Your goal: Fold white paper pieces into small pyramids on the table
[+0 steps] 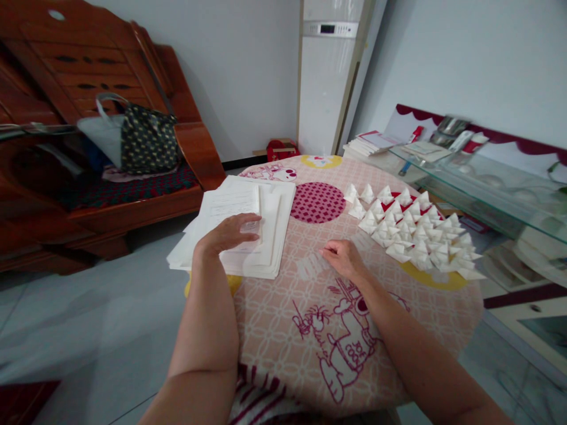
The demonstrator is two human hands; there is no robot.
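My left hand is over a stack of white papers on the left side of the round table, its thumb and fingers apart in a C shape. Between them is a pale, see-through patch; whether it is an object I cannot tell. Printed lines show on the upper sheet. To the right, my right hand is closed in a pinch low over the tablecloth, and what it holds, if anything, is hidden. Beside its fingertips lie pale paper strips. Several folded white paper pieces with pointed tips stand in rows farther right.
A patterned pink cloth covers the table. Behind it on the right is a glass-topped cabinet with cups and a stack of booklets. A wooden bench with bags stands left, and a tall white appliance at the back.
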